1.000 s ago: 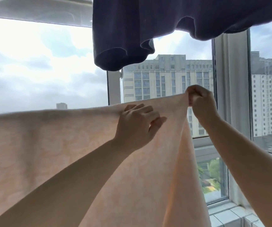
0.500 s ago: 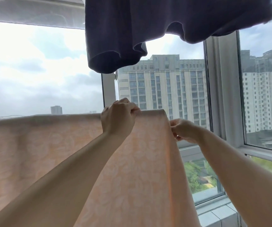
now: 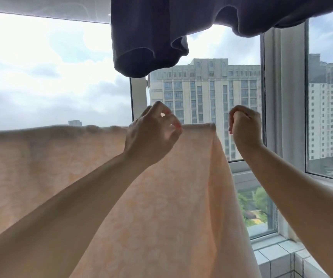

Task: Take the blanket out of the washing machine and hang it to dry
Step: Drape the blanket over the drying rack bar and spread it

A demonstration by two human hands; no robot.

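- I see the blanket [image 3: 161,197] out of the washing machine and draped over a line or bar that I cannot see, filling the middle and the 9 o'clock side of my view.
- I think the hanging is nearly done. Its top edge runs flat from 9 o'clock to just past the middle, and the cloth falls straight down.
- What may be left is a little smoothing near the corner at about 1 o'clock, then stepping away.
- My left hand [image 3: 153,135] is up at the middle, just above the top edge. Its fingers are loosely curled and I think they hold nothing.
- My right hand [image 3: 245,127] is at about 2 o'clock, just beside the blanket's corner, not touching it. Its fingers are curled in, and it looks empty.
- Both arms reach up and forward from 6 o'clock.
- A dark cloth [image 3: 151,37] hangs above at 12 o'clock, well apart from the blanket.
- Behind is a window [image 3: 284,97] with tall buildings.
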